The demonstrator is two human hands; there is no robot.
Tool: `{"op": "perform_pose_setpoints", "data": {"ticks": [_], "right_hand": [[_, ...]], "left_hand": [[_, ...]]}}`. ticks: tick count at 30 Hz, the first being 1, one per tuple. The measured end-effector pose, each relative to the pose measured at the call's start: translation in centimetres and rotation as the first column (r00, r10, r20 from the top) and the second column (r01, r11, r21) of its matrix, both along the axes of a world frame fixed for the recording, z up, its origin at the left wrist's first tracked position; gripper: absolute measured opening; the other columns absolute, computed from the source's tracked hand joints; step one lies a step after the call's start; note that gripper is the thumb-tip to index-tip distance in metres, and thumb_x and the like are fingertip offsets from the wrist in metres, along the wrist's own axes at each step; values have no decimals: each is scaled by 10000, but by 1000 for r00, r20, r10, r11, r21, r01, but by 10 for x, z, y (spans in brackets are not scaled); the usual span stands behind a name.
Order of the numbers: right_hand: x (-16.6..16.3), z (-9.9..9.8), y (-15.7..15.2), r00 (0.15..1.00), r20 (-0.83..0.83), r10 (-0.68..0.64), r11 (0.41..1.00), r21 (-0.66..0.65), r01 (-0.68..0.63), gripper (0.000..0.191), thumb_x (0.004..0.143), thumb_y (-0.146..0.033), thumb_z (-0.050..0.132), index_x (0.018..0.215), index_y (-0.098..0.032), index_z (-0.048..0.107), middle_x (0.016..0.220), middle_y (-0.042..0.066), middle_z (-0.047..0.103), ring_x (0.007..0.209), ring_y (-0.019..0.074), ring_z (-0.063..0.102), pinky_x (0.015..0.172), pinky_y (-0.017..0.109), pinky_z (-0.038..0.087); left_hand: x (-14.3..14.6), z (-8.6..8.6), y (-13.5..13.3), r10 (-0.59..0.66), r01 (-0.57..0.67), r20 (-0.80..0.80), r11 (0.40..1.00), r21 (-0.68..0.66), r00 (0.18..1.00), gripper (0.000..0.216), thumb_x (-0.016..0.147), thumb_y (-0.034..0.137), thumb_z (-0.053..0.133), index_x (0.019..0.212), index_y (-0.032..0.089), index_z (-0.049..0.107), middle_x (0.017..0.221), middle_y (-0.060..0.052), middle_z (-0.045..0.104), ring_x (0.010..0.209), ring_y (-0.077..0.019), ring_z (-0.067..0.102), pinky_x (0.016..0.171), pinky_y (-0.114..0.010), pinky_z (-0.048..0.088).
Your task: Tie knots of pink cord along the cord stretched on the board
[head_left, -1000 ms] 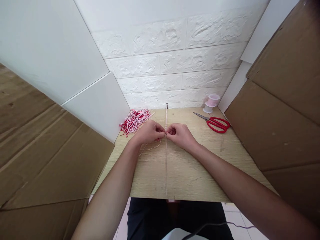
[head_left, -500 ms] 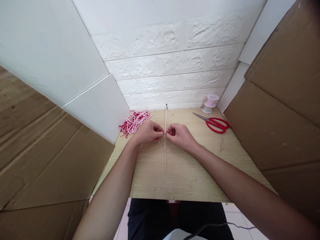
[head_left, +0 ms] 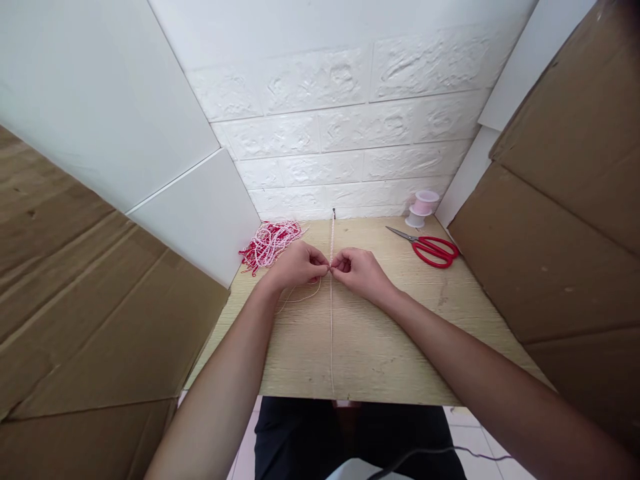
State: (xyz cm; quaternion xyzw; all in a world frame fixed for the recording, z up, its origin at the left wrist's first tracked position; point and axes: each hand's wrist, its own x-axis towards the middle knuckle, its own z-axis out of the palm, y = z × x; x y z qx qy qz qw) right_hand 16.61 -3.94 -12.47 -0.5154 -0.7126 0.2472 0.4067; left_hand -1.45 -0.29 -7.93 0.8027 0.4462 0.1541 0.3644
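Note:
A pale cord (head_left: 331, 340) runs straight from a small hook (head_left: 334, 211) at the back of the board down to its front edge. Its far stretch, between hook and hands, is a knotted braid (head_left: 333, 235). My left hand (head_left: 301, 262) pinches thin string at the cord from the left, thumb and forefinger together. From the right, my right hand (head_left: 361, 270) pinches at the same spot, fingertips nearly touching the left ones. A loose thin string (head_left: 303, 299) curves out below my left hand. The exact knot is hidden by the fingertips.
A heap of red, pink and white braided cords (head_left: 273, 243) lies at the back left. Red-handled scissors (head_left: 434, 251) and two stacked thread spools (head_left: 423, 207) are at the back right. Cardboard panels (head_left: 565, 267) flank the wooden board (head_left: 390, 360).
Both hands stay at nearly the same place on the cord, still pinching, with fingertips slightly shifted. The view has moved a little; scissors, spools and heap lie as before.

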Motion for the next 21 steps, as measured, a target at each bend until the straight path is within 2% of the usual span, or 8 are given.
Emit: {"op": "perform_pose_setpoints", "data": {"ticks": [11, 21], "right_hand": [[-7, 5, -5, 993, -6, -121, 991, -63, 120, 27, 702, -156, 670, 686, -155, 692, 662, 11, 677, 605, 124, 589, 587, 237, 397], [-6, 3, -5, 994, -3, -113, 991, -72, 113, 53, 707, -155, 639, 688, -156, 688, 658, 2, 673, 603, 122, 587, 594, 237, 397]], "left_hand": [[2, 0, -2, -4, 5, 17, 1000, -25, 1000, 208, 716, 265, 578, 741, 116, 720, 588, -11, 597, 504, -78, 501, 467, -179, 334], [0, 0, 0, 15, -14, 35, 1000, -16, 999, 196, 722, 266, 577, 699, 113, 699, 571, -7, 584, 507, -75, 484, 464, -181, 324]]}}
